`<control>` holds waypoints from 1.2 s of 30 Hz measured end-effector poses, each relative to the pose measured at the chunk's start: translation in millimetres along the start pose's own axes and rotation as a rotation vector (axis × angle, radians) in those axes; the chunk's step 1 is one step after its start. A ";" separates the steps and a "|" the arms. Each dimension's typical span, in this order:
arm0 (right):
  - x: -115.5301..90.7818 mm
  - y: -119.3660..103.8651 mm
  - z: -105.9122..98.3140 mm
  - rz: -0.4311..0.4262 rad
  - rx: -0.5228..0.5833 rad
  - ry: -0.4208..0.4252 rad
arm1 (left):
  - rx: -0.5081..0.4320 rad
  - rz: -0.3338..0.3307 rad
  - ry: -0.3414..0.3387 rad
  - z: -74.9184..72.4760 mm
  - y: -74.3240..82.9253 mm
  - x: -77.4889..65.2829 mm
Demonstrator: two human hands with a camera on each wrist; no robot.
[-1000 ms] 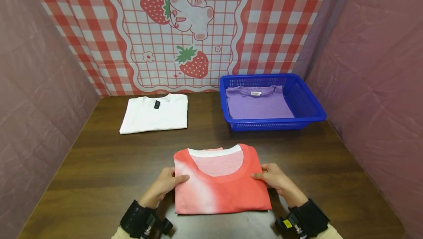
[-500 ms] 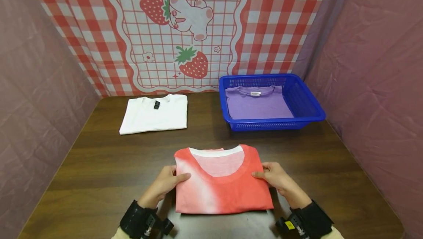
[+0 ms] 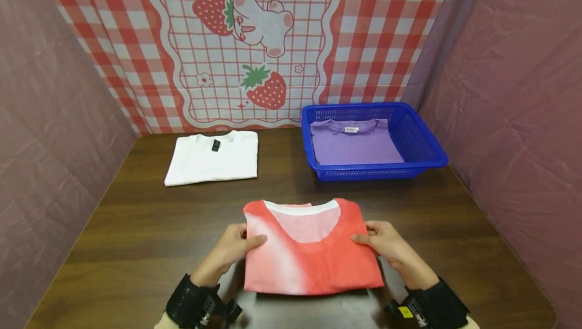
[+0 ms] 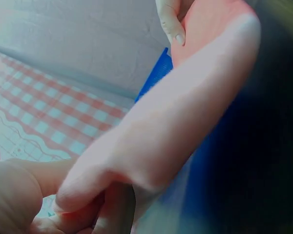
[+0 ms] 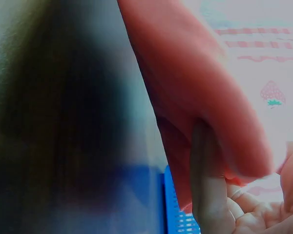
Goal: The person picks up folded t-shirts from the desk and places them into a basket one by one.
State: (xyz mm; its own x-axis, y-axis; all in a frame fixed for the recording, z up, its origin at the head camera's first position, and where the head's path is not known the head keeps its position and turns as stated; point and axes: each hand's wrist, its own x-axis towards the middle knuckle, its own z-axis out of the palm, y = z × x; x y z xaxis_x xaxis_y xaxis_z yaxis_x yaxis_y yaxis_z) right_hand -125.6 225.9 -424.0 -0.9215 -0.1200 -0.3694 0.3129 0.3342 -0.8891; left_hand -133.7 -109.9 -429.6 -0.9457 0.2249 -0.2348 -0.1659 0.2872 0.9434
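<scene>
A folded red-and-white T-shirt (image 3: 313, 263) with a white inner neckband is held between both hands, close to the front of the table. My left hand (image 3: 232, 249) pinches its left edge, thumb on top and fingers underneath. At the right edge my right hand (image 3: 391, 248) grips it the same way. In the left wrist view the shirt (image 4: 151, 126) hangs from the fingers, with the other hand at the top. From the right wrist the shirt (image 5: 195, 73) shows clear of the tabletop, fingers tucked beneath its folds.
A blue plastic basket (image 3: 382, 172) stands at the back right with a folded purple T-shirt (image 3: 356, 144) inside, on its left. At the back left a folded white T-shirt (image 3: 213, 162) lies on the brown wooden table (image 3: 136, 238). A checked strawberry curtain (image 3: 245, 86) hangs behind.
The red-and-white shirt has risen off the table and shifted slightly right, carried by both hands. The basket and the white shirt stay in place.
</scene>
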 end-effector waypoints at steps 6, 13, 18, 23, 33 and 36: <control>-5.5 -9.0 -4.9 -0.007 0.001 0.025 | 0.009 0.033 0.005 -0.1 10.4 -2.1; -13.2 -18.5 -9.0 -0.025 0.022 0.043 | -0.009 0.041 -0.012 -0.5 22.0 -6.2; -18.0 -23.4 -13.2 -0.049 0.044 0.031 | -0.032 0.066 -0.033 -2.2 29.0 -6.2; -21.0 -27.9 -18.9 -0.074 0.068 0.014 | -0.018 0.082 -0.049 -3.6 36.0 -5.2; -27.4 -38.6 -28.2 -0.074 0.054 0.050 | 0.032 0.108 -0.035 -2.4 52.7 0.4; -29.5 -41.3 -31.1 -0.063 0.044 0.069 | 0.027 0.102 -0.042 -0.5 56.4 1.5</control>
State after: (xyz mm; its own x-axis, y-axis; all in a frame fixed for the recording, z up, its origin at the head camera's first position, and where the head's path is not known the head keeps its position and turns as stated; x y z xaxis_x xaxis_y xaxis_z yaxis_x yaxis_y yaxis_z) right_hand -118.5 244.7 -368.0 -0.9530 -0.0741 -0.2937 0.2617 0.2865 -0.9216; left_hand -144.6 -93.9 -376.6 -0.9446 0.2931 -0.1477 -0.0610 0.2856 0.9564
